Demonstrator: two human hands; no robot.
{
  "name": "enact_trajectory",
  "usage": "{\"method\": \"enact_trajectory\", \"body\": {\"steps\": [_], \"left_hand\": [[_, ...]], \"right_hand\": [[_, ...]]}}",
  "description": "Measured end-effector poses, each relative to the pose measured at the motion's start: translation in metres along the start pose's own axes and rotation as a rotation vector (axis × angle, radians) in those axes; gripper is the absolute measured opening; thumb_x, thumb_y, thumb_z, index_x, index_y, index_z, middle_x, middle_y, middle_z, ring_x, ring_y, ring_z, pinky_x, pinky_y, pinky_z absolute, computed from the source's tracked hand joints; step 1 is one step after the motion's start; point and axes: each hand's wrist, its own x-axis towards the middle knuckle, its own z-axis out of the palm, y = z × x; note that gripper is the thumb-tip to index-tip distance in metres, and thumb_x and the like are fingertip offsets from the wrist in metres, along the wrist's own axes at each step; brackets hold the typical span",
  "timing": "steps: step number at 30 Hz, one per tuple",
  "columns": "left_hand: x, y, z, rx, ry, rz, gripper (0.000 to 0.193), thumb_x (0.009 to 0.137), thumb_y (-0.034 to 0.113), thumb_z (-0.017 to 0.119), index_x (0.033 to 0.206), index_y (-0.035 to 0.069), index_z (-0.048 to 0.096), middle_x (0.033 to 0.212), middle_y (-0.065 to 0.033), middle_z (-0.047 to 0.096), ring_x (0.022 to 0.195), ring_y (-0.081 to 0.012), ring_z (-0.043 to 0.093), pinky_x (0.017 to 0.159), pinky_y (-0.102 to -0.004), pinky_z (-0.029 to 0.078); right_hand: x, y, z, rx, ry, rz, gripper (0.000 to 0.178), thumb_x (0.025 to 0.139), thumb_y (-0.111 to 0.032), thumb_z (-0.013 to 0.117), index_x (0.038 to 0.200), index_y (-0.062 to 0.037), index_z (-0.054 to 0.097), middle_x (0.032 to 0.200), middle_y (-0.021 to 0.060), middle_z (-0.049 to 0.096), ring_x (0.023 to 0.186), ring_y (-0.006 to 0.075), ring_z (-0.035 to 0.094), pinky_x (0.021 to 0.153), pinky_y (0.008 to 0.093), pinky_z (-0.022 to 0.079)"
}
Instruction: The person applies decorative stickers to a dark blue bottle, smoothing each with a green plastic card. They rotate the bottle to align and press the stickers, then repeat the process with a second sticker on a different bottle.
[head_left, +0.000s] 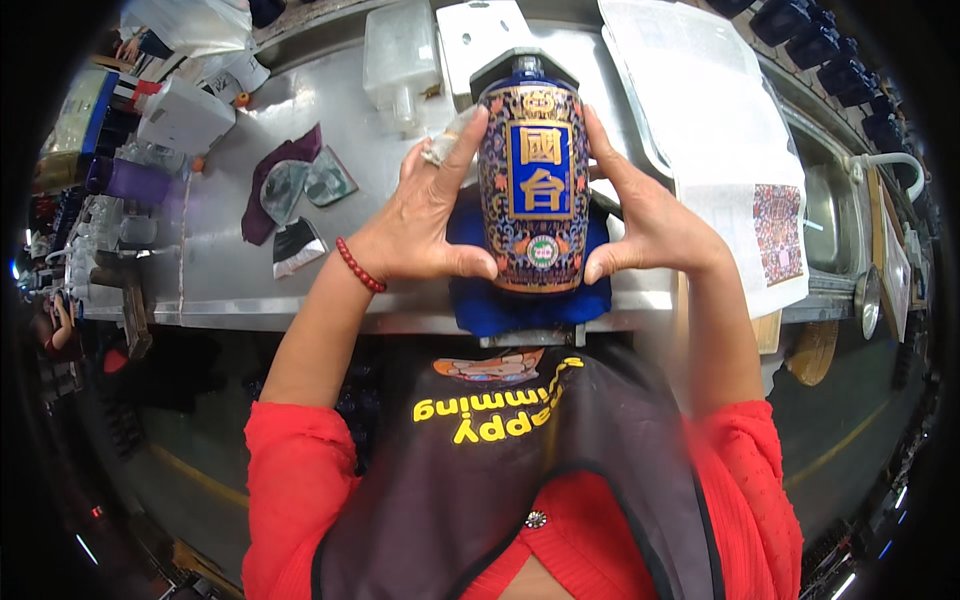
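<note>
A dark blue bottle [535, 245] covered in a floral pattern, with gold lettering on a blue panel, lies on its back with its neck pointing away from me. Under its near end is a blue cloth [478, 312]. My left hand [425, 215] presses along the bottle's left side, thumb near the base and fingers near the shoulder. A whitish wrap [440, 150] covers one of its fingers. From the right side, my right hand [645, 215] holds the bottle the same way, thumb low and fingers higher up.
On the metal worktop [340, 110] at left lie a purple cloth [265, 200] and grey-green pads [285, 185]. A clear plastic container [400, 50] stands behind. White paper sheets [720, 130], with a patterned decal [778, 235], lie at right beside a sink [830, 205]. Blue bottles [780, 20] line the far right.
</note>
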Motion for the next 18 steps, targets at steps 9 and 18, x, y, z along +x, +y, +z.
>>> {"method": "enact_trajectory", "body": {"steps": [9, 18], "left_hand": [[0.001, -0.003, 0.004, 0.052, -0.01, -0.013, 0.146, 0.063, 0.084, 0.075, 0.165, 0.02, -0.007, 0.168, -0.0234, 0.019, 0.154, -0.0431, 0.021, 0.121, -0.0642, 0.009], [0.0, -0.001, 0.002, 0.066, -0.016, -0.012, 0.143, 0.066, 0.078, 0.078, 0.165, 0.016, -0.005, 0.168, -0.0226, 0.02, 0.155, -0.0408, 0.022, 0.121, -0.0642, 0.008]], "right_hand": [[-0.003, 0.009, 0.005, -0.08, -0.003, 0.026, 0.157, 0.053, -0.062, 0.094, 0.165, -0.0087, -0.003, 0.164, 0.0256, 0.027, 0.141, 0.0382, 0.045, 0.117, 0.0459, 0.038], [-0.001, 0.005, -0.001, -0.047, -0.041, -0.014, 0.148, 0.062, -0.06, 0.09, 0.162, 0.0018, -0.001, 0.162, 0.0352, 0.022, 0.151, 0.0452, 0.027, 0.124, 0.0435, 0.027]]}}
